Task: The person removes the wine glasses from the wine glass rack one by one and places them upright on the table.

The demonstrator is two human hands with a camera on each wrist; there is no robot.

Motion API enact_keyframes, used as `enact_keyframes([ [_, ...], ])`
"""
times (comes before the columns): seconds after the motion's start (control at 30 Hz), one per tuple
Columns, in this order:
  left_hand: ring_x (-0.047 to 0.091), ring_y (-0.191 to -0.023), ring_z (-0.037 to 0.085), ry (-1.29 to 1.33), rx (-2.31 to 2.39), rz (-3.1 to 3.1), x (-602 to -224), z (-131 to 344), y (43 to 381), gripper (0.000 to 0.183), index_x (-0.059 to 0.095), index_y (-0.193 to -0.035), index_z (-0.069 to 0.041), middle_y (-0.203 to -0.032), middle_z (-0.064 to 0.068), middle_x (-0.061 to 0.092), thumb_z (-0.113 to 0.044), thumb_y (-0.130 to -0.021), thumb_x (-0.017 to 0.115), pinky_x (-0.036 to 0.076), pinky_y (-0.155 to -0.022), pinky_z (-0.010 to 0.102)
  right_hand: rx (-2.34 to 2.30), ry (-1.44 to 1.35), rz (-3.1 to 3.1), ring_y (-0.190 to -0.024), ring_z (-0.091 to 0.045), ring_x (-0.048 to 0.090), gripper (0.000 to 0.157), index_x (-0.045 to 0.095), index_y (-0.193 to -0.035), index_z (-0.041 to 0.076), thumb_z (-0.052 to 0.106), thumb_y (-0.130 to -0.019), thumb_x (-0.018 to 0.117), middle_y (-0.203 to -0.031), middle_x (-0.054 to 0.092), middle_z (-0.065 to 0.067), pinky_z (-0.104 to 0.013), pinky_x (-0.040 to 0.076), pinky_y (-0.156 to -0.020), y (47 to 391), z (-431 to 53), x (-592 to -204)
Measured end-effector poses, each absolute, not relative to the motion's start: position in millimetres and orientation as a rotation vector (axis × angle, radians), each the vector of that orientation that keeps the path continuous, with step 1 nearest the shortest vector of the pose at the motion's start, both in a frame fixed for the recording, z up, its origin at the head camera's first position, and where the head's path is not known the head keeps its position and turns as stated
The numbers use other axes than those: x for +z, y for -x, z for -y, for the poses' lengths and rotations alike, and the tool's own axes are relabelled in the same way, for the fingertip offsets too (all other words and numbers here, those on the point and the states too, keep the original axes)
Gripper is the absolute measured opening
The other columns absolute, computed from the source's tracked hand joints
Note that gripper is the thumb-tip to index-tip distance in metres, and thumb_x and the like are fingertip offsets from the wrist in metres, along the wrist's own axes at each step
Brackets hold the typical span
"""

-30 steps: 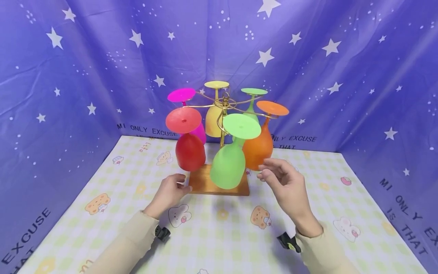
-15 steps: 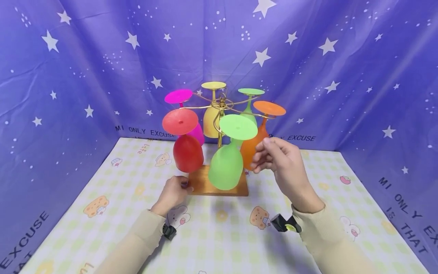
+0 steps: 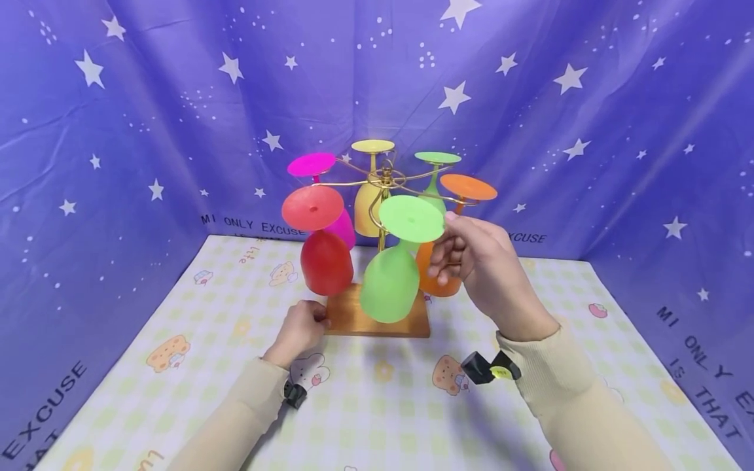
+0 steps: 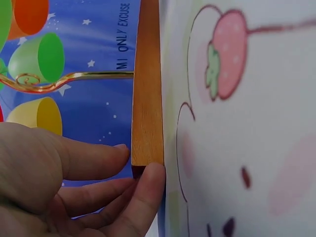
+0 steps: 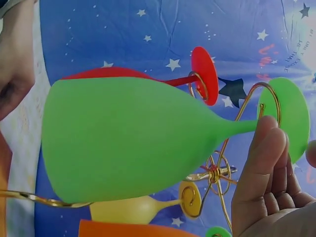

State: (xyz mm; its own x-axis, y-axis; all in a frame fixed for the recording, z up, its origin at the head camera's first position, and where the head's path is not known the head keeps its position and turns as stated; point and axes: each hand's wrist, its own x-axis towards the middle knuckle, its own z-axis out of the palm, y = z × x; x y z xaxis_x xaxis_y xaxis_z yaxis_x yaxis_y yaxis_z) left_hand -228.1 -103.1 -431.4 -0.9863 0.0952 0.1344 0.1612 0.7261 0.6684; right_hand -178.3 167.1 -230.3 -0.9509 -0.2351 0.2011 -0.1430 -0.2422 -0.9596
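Note:
A rack with a wooden base (image 3: 377, 317) and curled gold wire arms (image 3: 353, 184) holds several coloured goblets upside down by their feet. My left hand (image 3: 303, 330) grips the left end of the base, thumb on top and fingers around its end in the left wrist view. My right hand (image 3: 480, 261) is at the front green goblet (image 3: 390, 284). In the right wrist view its fingers (image 5: 269, 143) overlap the stem just under the foot (image 5: 292, 118), and the thumb (image 5: 311, 153) stands on the foot's other side, a gap showing between.
Beside the green goblet hang a red goblet (image 3: 326, 261) and an orange goblet (image 3: 438, 281). A magenta goblet (image 3: 344, 229), a yellow goblet (image 3: 368, 209) and a second green goblet (image 3: 437, 158) hang behind. A starry blue curtain (image 3: 235, 131) surrounds the checked tablecloth (image 3: 194, 392).
My right hand has risen from beside the orange goblet's bowl to the front green goblet's foot. My left hand has closed onto the base's left end. The front green goblet has shifted slightly left.

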Motion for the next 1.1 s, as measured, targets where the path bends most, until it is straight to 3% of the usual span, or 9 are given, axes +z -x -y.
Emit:
enact_keyframes([
  [0.33, 0.045, -0.057, 0.015, 0.182, -1.129, 2.832, -433.8, 107.7, 230.4, 0.016, 0.062, -0.065, -0.006, -0.055, -0.002, 0.050, 0.003, -0.077, 0.068, 0.036, -0.053, 0.026, -2.414, 0.445, -1.827, -0.048, -0.020, 0.058, 0.028, 0.063, -0.073, 0.005, 0.021, -0.095, 0.058, -0.057, 0.060, -0.006, -0.027, 0.048, -0.047, 184.0, -157.4, -228.2],
  [0.53, 0.044, -0.057, 0.015, 0.226, -1.150, 2.821, -432.5, 106.0, 230.1, 0.017, 0.061, -0.064, -0.006, -0.055, -0.002, 0.049, 0.005, -0.076, 0.067, 0.035, -0.053, 0.026, -2.442, 0.434, -1.781, -0.046, -0.018, 0.057, 0.030, 0.061, -0.067, 0.005, 0.016, -0.095, 0.057, -0.054, 0.059, -0.005, -0.025, 0.047, -0.044, 184.3, -156.0, -227.4],
  [0.8, 0.038, -0.052, 0.013, 0.242, -1.147, 2.829, -430.1, 105.5, 231.0, 0.027, 0.052, -0.058, -0.008, -0.051, -0.003, 0.042, 0.006, -0.076, 0.067, 0.030, -0.049, 0.025, -2.455, 0.453, -1.769, -0.045, -0.017, 0.057, 0.026, 0.063, -0.073, 0.004, 0.015, -0.095, 0.057, -0.053, 0.058, -0.003, -0.023, 0.046, -0.043, 184.5, -153.0, -224.5],
  [1.1, 0.039, -0.052, 0.013, 0.243, -1.150, 2.828, -432.3, 105.1, 233.1, 0.026, 0.054, -0.058, -0.008, -0.051, -0.003, 0.043, 0.006, -0.075, 0.067, 0.031, -0.050, 0.025, -2.439, 0.442, -1.753, -0.046, -0.016, 0.054, 0.026, 0.060, -0.072, 0.004, 0.017, -0.094, 0.059, -0.054, 0.057, -0.002, -0.022, 0.044, -0.043, 185.7, -149.1, -220.0],
])
